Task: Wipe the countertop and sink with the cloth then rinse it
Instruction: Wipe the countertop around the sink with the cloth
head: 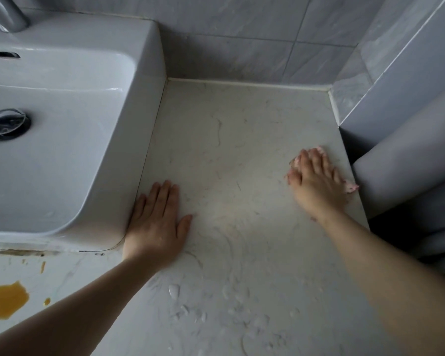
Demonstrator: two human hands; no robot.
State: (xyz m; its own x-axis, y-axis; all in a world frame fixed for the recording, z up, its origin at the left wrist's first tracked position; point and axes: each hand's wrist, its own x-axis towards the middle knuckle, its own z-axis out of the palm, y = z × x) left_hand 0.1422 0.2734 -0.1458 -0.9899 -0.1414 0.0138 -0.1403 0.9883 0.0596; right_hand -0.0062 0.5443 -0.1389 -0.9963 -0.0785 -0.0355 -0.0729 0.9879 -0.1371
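The fingers of the right hand lie spread and nearly straight, pressing a pink cloth onto the worktop near its right edge. The left hand rests flat, fingers straight, against the sink. A yellow spill lies front left.

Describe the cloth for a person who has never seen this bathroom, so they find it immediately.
Start from the white ceramic sink on the left and cross the pale marbled countertop to its right edge. There the right hand presses flat on a pink cloth. Only pink bits peek out around it; nothing else nearby is pink.
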